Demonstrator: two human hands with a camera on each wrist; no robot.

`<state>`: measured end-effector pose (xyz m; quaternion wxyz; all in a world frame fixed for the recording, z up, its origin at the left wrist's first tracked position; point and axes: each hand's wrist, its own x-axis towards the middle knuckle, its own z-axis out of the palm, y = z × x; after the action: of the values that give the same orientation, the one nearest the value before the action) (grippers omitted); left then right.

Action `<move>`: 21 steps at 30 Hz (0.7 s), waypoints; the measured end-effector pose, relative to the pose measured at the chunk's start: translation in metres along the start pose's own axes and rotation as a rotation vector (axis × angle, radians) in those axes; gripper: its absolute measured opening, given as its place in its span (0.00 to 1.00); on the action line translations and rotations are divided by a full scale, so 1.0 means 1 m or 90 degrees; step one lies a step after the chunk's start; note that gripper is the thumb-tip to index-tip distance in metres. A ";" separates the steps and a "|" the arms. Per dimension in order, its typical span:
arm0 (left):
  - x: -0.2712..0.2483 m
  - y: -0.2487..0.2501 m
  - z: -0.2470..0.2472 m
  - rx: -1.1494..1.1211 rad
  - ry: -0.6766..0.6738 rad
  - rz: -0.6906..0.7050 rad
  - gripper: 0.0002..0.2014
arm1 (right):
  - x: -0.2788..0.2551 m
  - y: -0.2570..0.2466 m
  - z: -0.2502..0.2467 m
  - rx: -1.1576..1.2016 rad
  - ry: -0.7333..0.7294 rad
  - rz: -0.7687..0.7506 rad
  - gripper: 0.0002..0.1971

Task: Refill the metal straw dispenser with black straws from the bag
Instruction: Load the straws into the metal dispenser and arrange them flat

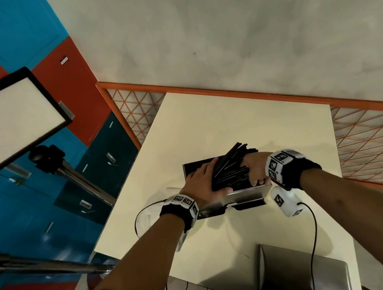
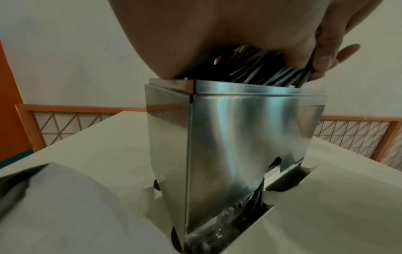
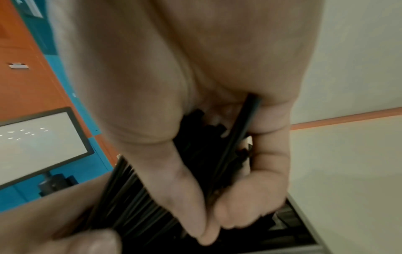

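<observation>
The metal straw dispenser [image 1: 235, 197] stands in the middle of the cream table [image 1: 231, 117], with its top open. A bundle of black straws [image 1: 231, 167] lies slanted over the opening, its far ends fanning out past the rim. My right hand [image 1: 256, 170] grips the bundle's right side, thumb and fingers curled round the straws [image 3: 217, 154]. Beside it, my left hand [image 1: 204, 181] lies with straight fingers against the bundle's left side. In the left wrist view my palm [image 2: 195, 34] covers the straws [image 2: 256, 68] above the dispenser [image 2: 239, 137]. Crinkled clear plastic [image 2: 217, 228] shows at its base.
An orange mesh fence [image 1: 376, 138] borders the table's far and right sides. A light panel [image 1: 2, 122] on a stand rises at the left, with a metal pole [image 1: 40, 266] below it. A grey flat object [image 1: 297, 272] and cables [image 1: 312, 233] lie near the front edge.
</observation>
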<state>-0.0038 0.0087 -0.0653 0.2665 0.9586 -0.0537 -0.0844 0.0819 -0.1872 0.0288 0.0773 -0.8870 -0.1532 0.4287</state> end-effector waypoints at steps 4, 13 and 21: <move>0.003 0.014 0.000 0.011 0.016 -0.016 0.53 | 0.003 0.001 -0.003 0.093 -0.040 -0.010 0.16; 0.023 0.036 0.002 0.087 0.045 0.023 0.50 | 0.001 0.012 -0.004 0.302 -0.070 -0.052 0.12; 0.021 0.029 0.006 0.134 0.044 0.006 0.45 | -0.006 0.017 0.009 0.377 0.032 -0.039 0.10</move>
<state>0.0142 -0.0216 -0.0580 0.1665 0.9834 -0.0578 -0.0439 0.0746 -0.2050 0.0226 0.3492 -0.8311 -0.0462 0.4304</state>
